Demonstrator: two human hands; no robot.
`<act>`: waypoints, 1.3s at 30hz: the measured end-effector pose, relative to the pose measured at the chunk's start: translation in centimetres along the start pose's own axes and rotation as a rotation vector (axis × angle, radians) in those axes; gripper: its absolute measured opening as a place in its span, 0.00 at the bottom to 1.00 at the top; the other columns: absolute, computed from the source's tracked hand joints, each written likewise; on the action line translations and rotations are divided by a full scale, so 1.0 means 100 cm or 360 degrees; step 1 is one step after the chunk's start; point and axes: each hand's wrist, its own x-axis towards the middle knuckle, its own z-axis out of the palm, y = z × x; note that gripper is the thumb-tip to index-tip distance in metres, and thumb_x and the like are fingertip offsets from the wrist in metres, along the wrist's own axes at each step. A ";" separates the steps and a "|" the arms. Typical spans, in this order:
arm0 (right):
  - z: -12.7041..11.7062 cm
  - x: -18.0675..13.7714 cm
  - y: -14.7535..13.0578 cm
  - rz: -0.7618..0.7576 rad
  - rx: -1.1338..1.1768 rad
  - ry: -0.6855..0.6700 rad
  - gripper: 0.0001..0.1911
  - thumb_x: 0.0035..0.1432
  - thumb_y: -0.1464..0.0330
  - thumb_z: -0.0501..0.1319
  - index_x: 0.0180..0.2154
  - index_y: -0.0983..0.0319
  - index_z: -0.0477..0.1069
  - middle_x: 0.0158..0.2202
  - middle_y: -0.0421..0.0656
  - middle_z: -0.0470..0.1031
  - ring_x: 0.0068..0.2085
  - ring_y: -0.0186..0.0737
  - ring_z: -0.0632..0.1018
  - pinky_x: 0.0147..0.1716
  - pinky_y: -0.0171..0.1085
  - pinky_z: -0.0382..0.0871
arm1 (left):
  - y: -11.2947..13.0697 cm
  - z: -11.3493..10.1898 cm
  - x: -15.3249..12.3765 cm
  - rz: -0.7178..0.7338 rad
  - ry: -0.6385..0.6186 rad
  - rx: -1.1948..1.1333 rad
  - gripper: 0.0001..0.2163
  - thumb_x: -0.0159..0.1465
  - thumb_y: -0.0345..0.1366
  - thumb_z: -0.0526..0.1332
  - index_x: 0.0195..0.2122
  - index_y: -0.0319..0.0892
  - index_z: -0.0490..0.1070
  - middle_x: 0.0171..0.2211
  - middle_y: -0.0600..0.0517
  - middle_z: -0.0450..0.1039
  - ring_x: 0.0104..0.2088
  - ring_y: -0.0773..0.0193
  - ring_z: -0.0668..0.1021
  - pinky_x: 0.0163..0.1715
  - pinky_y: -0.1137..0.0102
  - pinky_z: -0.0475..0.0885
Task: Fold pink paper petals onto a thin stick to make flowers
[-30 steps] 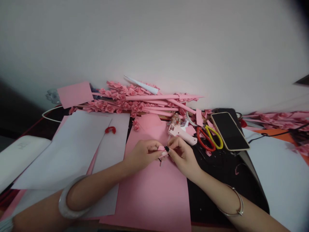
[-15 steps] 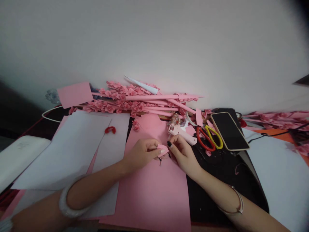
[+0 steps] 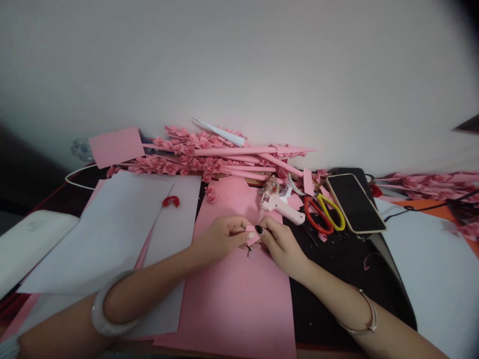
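A small pink paper piece (image 3: pixel 252 237) is pinched between the thumb and fingers of my left hand (image 3: pixel 220 238). My right hand (image 3: pixel 281 245) has its thumb and fingertips closed on the right edge of that same piece. Both hands meet above a large pink paper sheet (image 3: pixel 239 299). A short dark stick shows just below the piece; what it belongs to I cannot make out. Right behind the fingertips lies a pink glue gun (image 3: pixel 281 204), its nozzle toward my hands. A folded pink paper flower (image 3: pixel 210 194) sits on the sheet behind my left hand.
White paper sheets (image 3: pixel 101 234) with red-handled scissors (image 3: pixel 171 201) lie left. Red-and-yellow-handled scissors (image 3: pixel 325 214) and a phone (image 3: pixel 355 203) are at right. Bunches of pink paper flowers (image 3: pixel 179 162) line the wall. A white device (image 3: pixel 37 244) stands far left; a black cord crosses the right.
My right hand has moved slightly left and its fingertips have closed onto the paper piece's edge. The left hand has stayed almost in place.
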 end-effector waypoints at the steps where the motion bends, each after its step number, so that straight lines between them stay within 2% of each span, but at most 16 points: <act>1: 0.000 0.000 0.000 -0.0007 -0.0005 0.0024 0.11 0.64 0.70 0.48 0.28 0.60 0.57 0.21 0.36 0.59 0.22 0.32 0.60 0.22 0.33 0.55 | 0.000 0.000 0.000 0.0011 0.0005 0.0016 0.07 0.59 0.35 0.60 0.27 0.37 0.70 0.24 0.53 0.73 0.26 0.70 0.75 0.30 0.74 0.70; 4: 0.002 -0.002 0.000 -0.0012 -0.0016 0.0103 0.11 0.65 0.70 0.47 0.28 0.60 0.57 0.22 0.37 0.59 0.23 0.34 0.61 0.23 0.34 0.56 | -0.001 -0.001 0.000 0.0030 -0.0014 -0.0014 0.07 0.60 0.36 0.59 0.29 0.37 0.70 0.25 0.53 0.74 0.27 0.69 0.76 0.31 0.73 0.71; 9: 0.003 -0.004 0.002 0.0067 0.0065 0.0238 0.12 0.65 0.68 0.47 0.28 0.59 0.57 0.21 0.36 0.58 0.22 0.33 0.60 0.21 0.33 0.55 | -0.003 0.000 -0.002 -0.0139 -0.0054 -0.0051 0.08 0.60 0.38 0.59 0.30 0.38 0.69 0.23 0.52 0.75 0.26 0.65 0.79 0.30 0.70 0.74; 13: 0.002 -0.004 0.004 0.0107 0.0064 0.0302 0.14 0.65 0.66 0.49 0.26 0.59 0.57 0.21 0.36 0.57 0.21 0.33 0.59 0.20 0.33 0.53 | -0.002 0.000 -0.003 -0.0082 -0.0115 0.0070 0.09 0.60 0.36 0.58 0.28 0.37 0.72 0.22 0.51 0.75 0.26 0.65 0.79 0.30 0.72 0.74; 19: -0.001 -0.002 0.002 0.0029 0.0142 0.0478 0.06 0.64 0.66 0.52 0.33 0.60 0.61 0.25 0.37 0.61 0.25 0.34 0.63 0.25 0.34 0.58 | -0.006 -0.002 0.002 -0.0077 0.0018 -0.0034 0.08 0.60 0.35 0.59 0.29 0.37 0.73 0.24 0.51 0.76 0.27 0.65 0.79 0.32 0.70 0.75; 24: 0.001 -0.003 0.003 0.0012 0.0020 0.0374 0.05 0.59 0.69 0.57 0.30 0.60 0.63 0.26 0.38 0.63 0.26 0.34 0.64 0.26 0.34 0.59 | -0.005 -0.003 0.001 -0.0091 0.0110 -0.0020 0.09 0.60 0.38 0.60 0.32 0.37 0.75 0.28 0.49 0.77 0.31 0.65 0.80 0.34 0.71 0.75; 28: 0.003 -0.002 0.006 0.0069 0.0028 0.0398 0.05 0.57 0.70 0.60 0.31 0.60 0.63 0.25 0.37 0.62 0.25 0.33 0.64 0.24 0.34 0.58 | -0.005 -0.003 0.001 -0.0091 0.0152 0.0015 0.08 0.60 0.38 0.60 0.32 0.38 0.75 0.30 0.50 0.78 0.34 0.64 0.80 0.35 0.72 0.75; 39: 0.002 -0.001 0.007 0.0038 0.0073 0.0444 0.07 0.56 0.72 0.60 0.28 0.60 0.62 0.25 0.38 0.64 0.26 0.34 0.65 0.25 0.34 0.59 | -0.005 -0.003 0.002 -0.0106 0.0131 0.0019 0.08 0.59 0.38 0.60 0.34 0.39 0.74 0.33 0.50 0.78 0.37 0.64 0.80 0.36 0.72 0.75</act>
